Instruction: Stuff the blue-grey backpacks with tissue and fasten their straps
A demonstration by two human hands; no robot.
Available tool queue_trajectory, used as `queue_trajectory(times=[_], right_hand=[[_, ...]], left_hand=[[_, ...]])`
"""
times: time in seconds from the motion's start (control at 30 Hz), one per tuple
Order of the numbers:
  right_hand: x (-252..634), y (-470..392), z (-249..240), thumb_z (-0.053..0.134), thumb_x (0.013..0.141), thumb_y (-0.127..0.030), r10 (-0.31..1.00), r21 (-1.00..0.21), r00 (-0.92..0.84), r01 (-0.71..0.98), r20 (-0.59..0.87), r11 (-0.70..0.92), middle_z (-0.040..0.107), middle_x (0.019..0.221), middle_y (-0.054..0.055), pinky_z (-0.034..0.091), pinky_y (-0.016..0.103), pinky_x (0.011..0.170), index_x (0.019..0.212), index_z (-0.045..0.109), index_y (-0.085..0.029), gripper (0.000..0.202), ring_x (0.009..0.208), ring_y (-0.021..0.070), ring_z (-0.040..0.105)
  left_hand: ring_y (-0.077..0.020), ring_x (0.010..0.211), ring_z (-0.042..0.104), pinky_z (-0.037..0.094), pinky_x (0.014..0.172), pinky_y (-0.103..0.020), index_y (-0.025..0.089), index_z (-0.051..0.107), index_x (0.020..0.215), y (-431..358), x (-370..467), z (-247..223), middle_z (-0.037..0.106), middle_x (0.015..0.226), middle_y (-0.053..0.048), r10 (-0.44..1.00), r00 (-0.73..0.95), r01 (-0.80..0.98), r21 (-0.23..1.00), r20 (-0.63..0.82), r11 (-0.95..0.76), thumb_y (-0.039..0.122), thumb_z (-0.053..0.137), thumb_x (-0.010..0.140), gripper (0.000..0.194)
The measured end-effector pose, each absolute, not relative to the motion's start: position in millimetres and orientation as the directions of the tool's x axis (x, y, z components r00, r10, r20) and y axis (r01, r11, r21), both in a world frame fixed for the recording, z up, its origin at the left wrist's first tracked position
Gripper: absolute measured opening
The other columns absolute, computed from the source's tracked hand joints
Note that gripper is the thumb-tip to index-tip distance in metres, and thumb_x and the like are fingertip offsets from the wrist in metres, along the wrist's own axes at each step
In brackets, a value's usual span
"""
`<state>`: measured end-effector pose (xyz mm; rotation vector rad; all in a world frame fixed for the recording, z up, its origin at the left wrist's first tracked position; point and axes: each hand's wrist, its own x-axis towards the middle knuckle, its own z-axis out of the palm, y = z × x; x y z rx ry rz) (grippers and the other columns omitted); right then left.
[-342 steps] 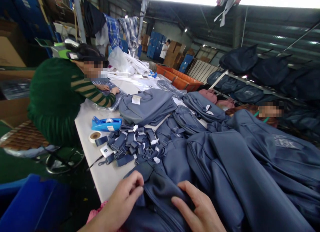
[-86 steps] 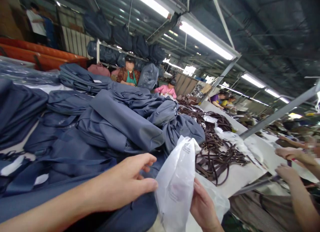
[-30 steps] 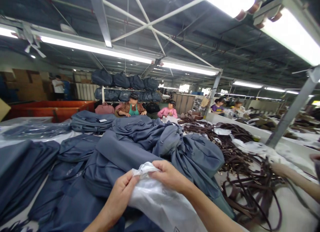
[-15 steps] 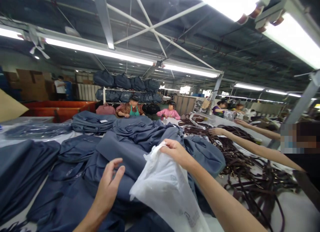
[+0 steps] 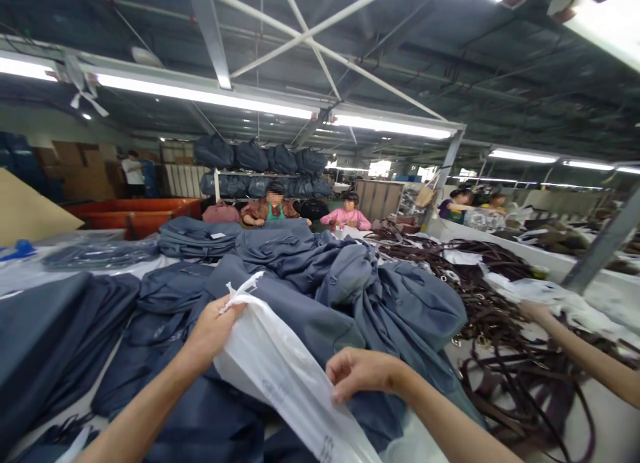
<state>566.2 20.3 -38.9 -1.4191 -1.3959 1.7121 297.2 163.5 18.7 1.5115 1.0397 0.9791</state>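
Note:
My left hand (image 5: 213, 330) is closed on the gathered top of a white plastic bag (image 5: 280, 363), which has grey print on it. The bag hangs down towards me at a slant, and its lower end runs out of view. At the bag's right edge is my right hand (image 5: 367, 373), fingers curled and thumb close to them, apparently pinching the plastic lightly. Beneath and behind both hands lies a heap of dark blue fabric bags (image 5: 300, 310).
Brown straps with metal buckles (image 5: 485, 310) cover the table's right side, where a co-worker's hand (image 5: 535, 313) reaches in by white plastic (image 5: 555, 303). Folded blue bags (image 5: 197, 236) and an orange bin (image 5: 140, 216) stand at left. Two people sit across the table.
The white bag's top has passed from my right hand to my left. My right hand has dropped lower along its edge. The co-worker's arms have moved, and the view has shifted right.

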Motion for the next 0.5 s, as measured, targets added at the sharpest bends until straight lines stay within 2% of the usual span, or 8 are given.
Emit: queue_trajectory(times=[0.13,0.27,0.4,0.5], right_hand=[[567.4,3.1,-56.9,0.08,0.06,-0.057,0.92,-0.935,-0.171,0.108,-0.352,-0.338,0.051,0.06,-0.007,0.037,0.021,0.056,0.071,0.056,-0.019,0.046,0.053,0.0076,0.044],[572.9,-6.2,-56.4,0.071,0.072,-0.062,0.971,-0.971,0.009,0.008,-0.239,-0.239,0.036,0.061,-0.009,0.02,0.021,0.052,0.073,0.048,-0.021,0.047,0.054,0.0073,0.027],[571.9,-12.9,-52.8,0.068,0.075,-0.065,0.982,-0.991,0.136,-0.046,-0.129,-0.124,0.037,0.065,-0.007,0.018,0.025,0.056,0.076,0.049,-0.02,0.048,0.06,0.0099,0.026],[568.6,-15.0,-49.5,0.069,0.073,-0.067,0.979,-0.998,0.195,-0.001,-0.06,-0.061,0.039,0.066,-0.006,0.021,0.026,0.059,0.075,0.052,-0.02,0.05,0.063,0.0111,0.029]], left_hand=[[-0.02,0.062,0.056,0.04,0.054,-0.024,0.014,0.071,0.076,165.9,290.0,16.1,0.065,0.063,-0.002,0.959,0.282,0.157,0.984,0.039,-0.086,0.052,0.07,0.063,0.04],[-0.0242,0.066,0.062,0.045,0.056,-0.026,0.014,0.07,0.075,166.3,288.7,11.5,0.067,0.063,-0.004,0.948,0.315,0.155,0.988,-0.042,-0.008,0.054,0.073,0.061,0.042],[-0.0282,0.074,0.065,0.049,0.062,-0.029,0.015,0.071,0.073,170.0,285.2,6.4,0.07,0.067,-0.006,0.95,0.31,0.22,0.975,-0.04,-0.031,0.059,0.075,0.057,0.047],[-0.0321,0.083,0.067,0.052,0.072,-0.033,0.015,0.072,0.078,177.8,279.9,4.5,0.072,0.074,-0.008,0.938,0.348,0.346,0.929,0.003,-0.132,0.065,0.065,0.064,0.052]])
